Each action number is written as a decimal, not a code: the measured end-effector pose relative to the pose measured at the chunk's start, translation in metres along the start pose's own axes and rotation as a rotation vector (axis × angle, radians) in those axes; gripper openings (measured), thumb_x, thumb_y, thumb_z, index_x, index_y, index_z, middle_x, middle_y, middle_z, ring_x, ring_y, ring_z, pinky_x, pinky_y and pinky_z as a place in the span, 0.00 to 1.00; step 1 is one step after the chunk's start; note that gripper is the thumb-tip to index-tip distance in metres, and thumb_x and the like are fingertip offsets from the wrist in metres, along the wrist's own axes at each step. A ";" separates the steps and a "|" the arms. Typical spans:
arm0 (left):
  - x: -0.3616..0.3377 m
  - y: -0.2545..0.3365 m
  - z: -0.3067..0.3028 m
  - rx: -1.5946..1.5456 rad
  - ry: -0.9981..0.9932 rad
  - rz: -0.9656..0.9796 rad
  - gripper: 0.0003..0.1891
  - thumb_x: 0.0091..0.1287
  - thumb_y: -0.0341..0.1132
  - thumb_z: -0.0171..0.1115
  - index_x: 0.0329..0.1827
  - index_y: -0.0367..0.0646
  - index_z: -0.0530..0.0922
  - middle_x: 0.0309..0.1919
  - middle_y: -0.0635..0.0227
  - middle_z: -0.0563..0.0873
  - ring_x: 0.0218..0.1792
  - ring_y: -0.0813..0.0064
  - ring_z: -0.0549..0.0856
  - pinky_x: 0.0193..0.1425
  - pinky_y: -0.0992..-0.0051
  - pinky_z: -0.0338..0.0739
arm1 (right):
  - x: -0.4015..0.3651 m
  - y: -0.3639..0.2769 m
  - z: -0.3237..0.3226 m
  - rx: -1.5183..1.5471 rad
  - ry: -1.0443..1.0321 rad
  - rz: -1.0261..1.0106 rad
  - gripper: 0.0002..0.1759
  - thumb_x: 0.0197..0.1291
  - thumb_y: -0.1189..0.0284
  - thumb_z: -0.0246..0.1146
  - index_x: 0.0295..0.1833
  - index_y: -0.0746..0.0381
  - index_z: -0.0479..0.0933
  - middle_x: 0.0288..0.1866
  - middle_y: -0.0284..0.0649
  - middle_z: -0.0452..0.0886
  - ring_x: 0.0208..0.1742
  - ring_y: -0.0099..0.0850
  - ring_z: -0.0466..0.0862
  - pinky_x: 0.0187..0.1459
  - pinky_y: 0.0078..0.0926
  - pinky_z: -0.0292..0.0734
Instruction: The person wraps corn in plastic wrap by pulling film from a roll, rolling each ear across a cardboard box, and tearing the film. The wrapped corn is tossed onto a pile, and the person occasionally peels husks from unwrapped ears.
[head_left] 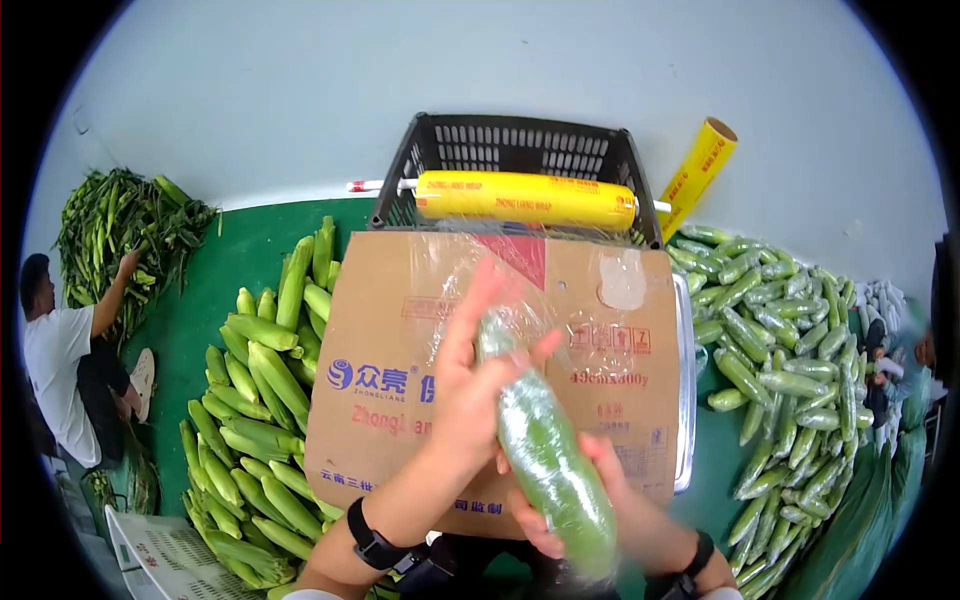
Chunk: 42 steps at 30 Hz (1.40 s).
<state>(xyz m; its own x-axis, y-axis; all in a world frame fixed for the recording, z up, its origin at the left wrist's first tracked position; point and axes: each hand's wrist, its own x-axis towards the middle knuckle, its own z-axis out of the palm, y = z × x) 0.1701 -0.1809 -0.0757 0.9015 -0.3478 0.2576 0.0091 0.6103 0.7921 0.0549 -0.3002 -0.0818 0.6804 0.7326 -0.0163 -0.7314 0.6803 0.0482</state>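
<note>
An ear of green corn [548,450], wrapped in clear cling film, is held over a brown cardboard sheet [400,380]. My left hand [470,370] grips its upper end, fingers spread along the film. Under the lower end sits my right hand [560,500], cupping the ear from below. Film stretches back from the ear toward a yellow roll of cling film [525,198] mounted across a black plastic basket [510,150].
A pile of unwrapped corn [260,400] lies left of the cardboard on the green floor. Wrapped ears [790,370] are heaped on the right. A spare yellow roll [700,170] leans behind. A person in a white shirt [60,350] sits at far left by corn stalks [120,230].
</note>
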 end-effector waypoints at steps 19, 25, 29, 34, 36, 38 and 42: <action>-0.082 0.043 -0.055 0.828 0.028 -0.295 0.15 0.76 0.36 0.46 0.41 0.34 0.79 0.27 0.65 0.80 0.25 0.79 0.78 0.28 0.83 0.74 | -0.061 -0.024 0.003 -1.730 0.613 -1.270 0.10 0.65 0.70 0.59 0.46 0.65 0.78 0.45 0.38 0.83 0.38 0.30 0.84 0.37 0.29 0.79; -0.101 0.041 -0.039 0.445 -0.033 -1.061 0.24 0.78 0.48 0.36 0.55 0.35 0.72 0.23 0.61 0.80 0.13 0.74 0.76 0.16 0.80 0.72 | -0.040 -0.020 0.053 -1.240 0.164 -1.200 0.14 0.68 0.64 0.52 0.35 0.63 0.74 0.28 0.44 0.81 0.35 0.39 0.81 0.52 0.43 0.76; -0.106 0.006 -0.043 0.687 -0.385 -0.482 0.31 0.74 0.52 0.42 0.70 0.38 0.55 0.34 0.58 0.80 0.16 0.74 0.77 0.16 0.80 0.72 | -0.047 -0.027 0.047 -0.815 0.164 -1.107 0.17 0.71 0.60 0.51 0.34 0.61 0.68 0.30 0.43 0.78 0.38 0.38 0.79 0.54 0.46 0.74; -0.059 0.046 0.025 0.582 -0.601 -0.580 0.36 0.68 0.38 0.52 0.76 0.40 0.46 0.48 0.56 0.80 0.37 0.70 0.82 0.34 0.79 0.78 | -0.033 -0.030 0.044 -0.598 0.088 -1.244 0.41 0.59 0.45 0.61 0.67 0.60 0.58 0.56 0.49 0.75 0.62 0.42 0.73 0.68 0.48 0.64; -0.044 0.050 0.063 0.599 -0.572 -0.580 0.29 0.68 0.40 0.53 0.69 0.37 0.59 0.42 0.55 0.80 0.41 0.61 0.82 0.44 0.72 0.78 | -0.031 -0.010 0.016 -0.742 0.190 -1.155 0.50 0.55 0.42 0.63 0.74 0.58 0.53 0.65 0.50 0.71 0.70 0.44 0.68 0.71 0.47 0.60; -0.029 0.034 0.068 0.920 -0.801 -0.247 0.25 0.70 0.45 0.55 0.61 0.34 0.69 0.39 0.52 0.81 0.39 0.55 0.84 0.45 0.66 0.79 | -0.048 0.003 -0.013 -0.873 0.368 -1.010 0.47 0.55 0.44 0.64 0.73 0.57 0.56 0.67 0.50 0.70 0.70 0.44 0.68 0.72 0.46 0.59; -0.038 0.038 0.043 1.285 -0.823 -0.230 0.29 0.59 0.37 0.64 0.64 0.37 0.69 0.60 0.53 0.72 0.59 0.50 0.74 0.64 0.62 0.68 | -0.154 0.000 -0.050 -0.294 0.529 -1.086 0.37 0.58 0.47 0.61 0.64 0.60 0.65 0.50 0.45 0.78 0.50 0.43 0.83 0.55 0.45 0.78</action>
<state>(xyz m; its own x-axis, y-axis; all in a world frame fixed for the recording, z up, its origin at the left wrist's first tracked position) 0.1177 -0.1748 -0.0317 0.4489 -0.8921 -0.0510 -0.6458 -0.3634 0.6715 -0.0523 -0.4122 -0.1287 0.8874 -0.3401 -0.3113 0.1692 0.8683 -0.4663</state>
